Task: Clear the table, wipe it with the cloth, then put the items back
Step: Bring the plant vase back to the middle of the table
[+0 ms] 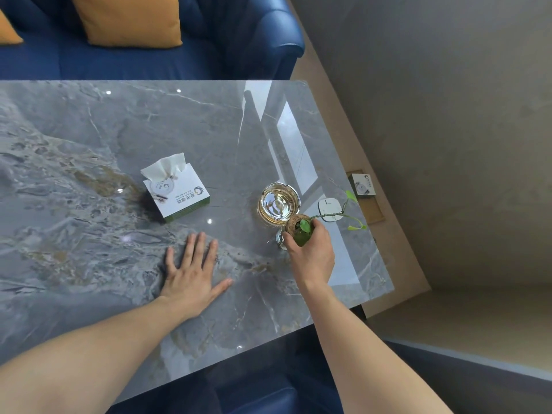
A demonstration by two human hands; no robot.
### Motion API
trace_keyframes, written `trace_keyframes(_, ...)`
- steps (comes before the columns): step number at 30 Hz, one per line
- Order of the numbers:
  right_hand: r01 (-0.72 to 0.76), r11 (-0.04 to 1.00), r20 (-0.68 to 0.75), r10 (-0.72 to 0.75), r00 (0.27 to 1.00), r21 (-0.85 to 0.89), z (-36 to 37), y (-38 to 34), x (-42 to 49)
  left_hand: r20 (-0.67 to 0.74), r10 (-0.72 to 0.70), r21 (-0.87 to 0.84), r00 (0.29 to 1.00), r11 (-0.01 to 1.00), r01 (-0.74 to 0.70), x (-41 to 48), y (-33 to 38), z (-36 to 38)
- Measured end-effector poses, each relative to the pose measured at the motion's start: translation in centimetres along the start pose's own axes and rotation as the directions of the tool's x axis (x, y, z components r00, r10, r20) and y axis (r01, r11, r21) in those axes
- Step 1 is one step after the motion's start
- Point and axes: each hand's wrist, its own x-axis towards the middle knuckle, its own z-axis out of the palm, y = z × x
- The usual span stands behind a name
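Observation:
On the grey marble table [149,121] stand a white tissue box [176,189] with a tissue sticking out and, to its right, a clear glass ashtray [277,203]. Just in front of the ashtray, my right hand [312,252] grips a small glass vase with a cork collar and a green plant [301,228], whose stem trails right over a flat white device [328,209] on the table. My left hand [194,270] lies flat on the tabletop, fingers spread, below the tissue box. No cloth is in view.
A blue sofa [233,46] with orange cushions [128,19] runs along the table's far side. Beyond the right edge, a second small tissue box [362,185] sits on a low wooden surface on the floor. Blue seating lies below the near edge.

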Motion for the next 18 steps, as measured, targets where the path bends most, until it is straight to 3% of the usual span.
trace_keyframes(9, 0.042, 0.999, 0.028, -0.042, 0.999, -0.004, 0.0, -1.5, -2.0, 0.092, 0.029, -0.091, 0.995, 0.996, -0.02, 0.1, -0.4, -1.4)
trace_keyframes(15, 0.084, 0.996, 0.018, -0.084, 0.996, -0.026, 0.4, -4.1, -4.1, 0.035, 0.12, -0.251, 0.992, 0.962, -0.107, 0.1, -3.3, -4.4)
trace_keyframes(18, 0.105, 0.993, 0.018, -0.104, 0.994, -0.045, 1.1, -6.2, -5.6, -0.115, 0.114, -0.362, 0.987, 0.92, -0.149, -0.7, -6.3, -6.2)
